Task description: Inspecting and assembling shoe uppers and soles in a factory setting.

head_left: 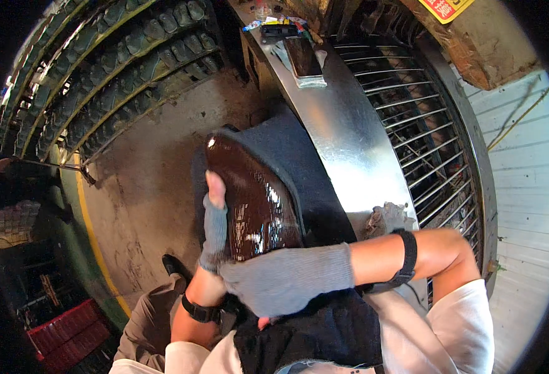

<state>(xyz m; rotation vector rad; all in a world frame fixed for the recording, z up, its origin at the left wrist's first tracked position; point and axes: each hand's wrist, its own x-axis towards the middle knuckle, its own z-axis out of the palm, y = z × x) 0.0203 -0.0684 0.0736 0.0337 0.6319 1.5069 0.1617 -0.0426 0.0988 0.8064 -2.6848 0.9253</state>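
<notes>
A glossy dark brown leather shoe [253, 193] lies over my lap, its rounded toe pointing away and to the left. My left hand [215, 218], in a grey fingerless glove, grips its left side. The bare thumb lies along the upper, while the other fingers are hidden beneath. Across the near end of the shoe is my right hand [287, 280], also in a grey glove, with its fingers curled in. One fingertip shows below it; whatever may be inside that hand is hidden. Dark blue cloth [287, 137] spreads under and behind the shoe.
To the right runs a shiny metal bench [343, 143], edging a grille of metal bars [418, 131]. A dark block [302, 56] rests on folded cloth at its far end. Racks of dark shoe-shaped pieces [119, 68] stand far left. A trousered leg [147, 324] shows lower left.
</notes>
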